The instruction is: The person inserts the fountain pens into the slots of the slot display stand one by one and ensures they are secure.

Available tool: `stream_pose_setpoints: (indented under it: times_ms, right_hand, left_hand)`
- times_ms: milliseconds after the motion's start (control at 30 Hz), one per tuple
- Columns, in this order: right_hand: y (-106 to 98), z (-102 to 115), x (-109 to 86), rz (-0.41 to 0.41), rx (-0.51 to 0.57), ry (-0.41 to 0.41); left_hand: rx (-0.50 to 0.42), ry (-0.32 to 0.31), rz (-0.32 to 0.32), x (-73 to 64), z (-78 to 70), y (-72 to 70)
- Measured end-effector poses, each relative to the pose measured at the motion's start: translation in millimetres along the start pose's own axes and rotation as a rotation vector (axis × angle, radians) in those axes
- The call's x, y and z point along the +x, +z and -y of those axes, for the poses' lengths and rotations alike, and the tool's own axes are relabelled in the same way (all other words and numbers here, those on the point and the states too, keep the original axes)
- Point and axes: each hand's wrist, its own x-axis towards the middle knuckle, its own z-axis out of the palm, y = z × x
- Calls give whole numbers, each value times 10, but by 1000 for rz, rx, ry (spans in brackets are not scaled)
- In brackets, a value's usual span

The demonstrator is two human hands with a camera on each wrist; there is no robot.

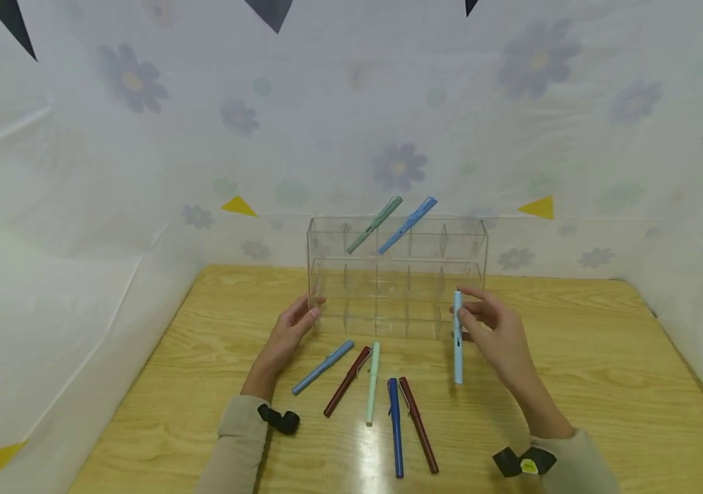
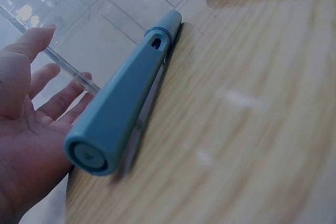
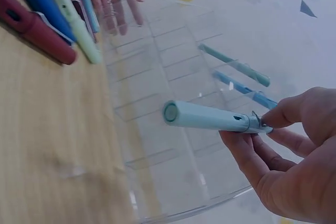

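My right hand point(image 1: 499, 339) pinches a light blue pen point(image 1: 458, 350) between thumb and fingers. The pen stands nearly upright in front of the right end of a clear compartment organizer point(image 1: 394, 261). In the right wrist view, its blunt end points away from the fingers point(image 3: 244, 161). With fairly straight fingers, my left hand point(image 1: 286, 336) rests at the organizer's left side edge. Near it on the table lies a grey-blue pen point(image 2: 118, 98). A green pen point(image 1: 376, 223) and a blue pen point(image 1: 407, 226) lean in the organizer's upper row.
On the wooden table point(image 1: 203, 357), in front of the organizer, lie a dark red pen point(image 1: 347, 381), a mint green pen point(image 1: 373, 384), a dark blue pen point(image 1: 396, 429) and another dark red pen point(image 1: 419, 425). A flowered white curtain point(image 1: 339, 123) hangs behind the table.
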Motion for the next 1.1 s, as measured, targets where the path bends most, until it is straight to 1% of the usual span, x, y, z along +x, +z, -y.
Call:
stream_pose_setpoints:
  times_ms: [167, 333, 467, 567, 667, 867, 1100]
  right_hand:
    - [-95, 133, 152, -20, 19, -35]
    - [-176, 268, 334, -54, 101, -71]
    - [-247, 379, 491, -100, 188, -138]
    - [-301, 460, 611, -147, 216, -205]
    - [-350, 546, 721, -199, 251, -243]
    - [-410, 696, 929, -276, 322, -275]
    - [-452, 791, 1135, -329, 341, -295]
  left_hand:
    - [-5, -2, -4, -2, 5, 1]
    - [-2, -1, -5, -3, -1, 6]
    - [-1, -6, -4, -3, 5, 4]
    - [-2, -7, -4, -3, 12, -1]
    - [0, -10, -7, -7, 11, -1]
    - [2, -12, -6, -15, 3, -2]
    - [-2, -10, -4, -11, -2, -2]
